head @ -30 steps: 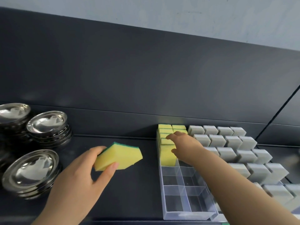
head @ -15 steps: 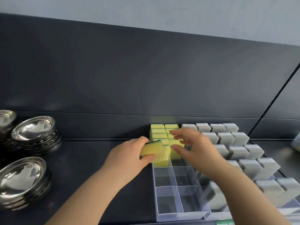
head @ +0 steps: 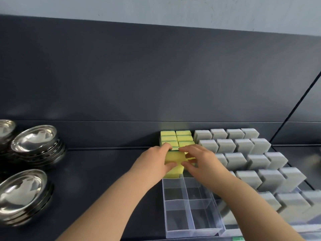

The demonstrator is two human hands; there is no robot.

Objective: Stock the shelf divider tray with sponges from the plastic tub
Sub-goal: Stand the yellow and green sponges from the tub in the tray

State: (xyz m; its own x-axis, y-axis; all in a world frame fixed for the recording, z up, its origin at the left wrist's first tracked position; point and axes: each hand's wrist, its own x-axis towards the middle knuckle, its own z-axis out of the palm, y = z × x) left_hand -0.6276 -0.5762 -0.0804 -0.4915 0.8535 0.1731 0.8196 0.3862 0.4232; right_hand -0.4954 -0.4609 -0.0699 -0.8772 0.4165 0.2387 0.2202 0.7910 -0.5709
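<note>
A clear shelf divider tray point(head: 191, 216) with two columns lies on the dark shelf. Its far compartments hold upright yellow sponges with green backs point(head: 176, 138); the near ones hold nothing. My left hand point(head: 154, 162) grips a yellow sponge point(head: 173, 160) between thumb and fingers, set into the left column just in front of the stocked ones. My right hand point(head: 199, 159) hovers over the right column beside it, fingers curled, touching the sponges there. The plastic tub is out of view.
Rows of grey sponges point(head: 257, 157) fill the shelf right of the tray. Stacks of steel bowls point(head: 34, 145) stand at the left, another stack point(head: 20, 193) nearer. The dark back panel point(head: 156, 75) rises behind.
My left hand has carried the yellow sponge from the left of the shelf over to the tray and lowered it into the left column. My right hand stayed at the right column.
</note>
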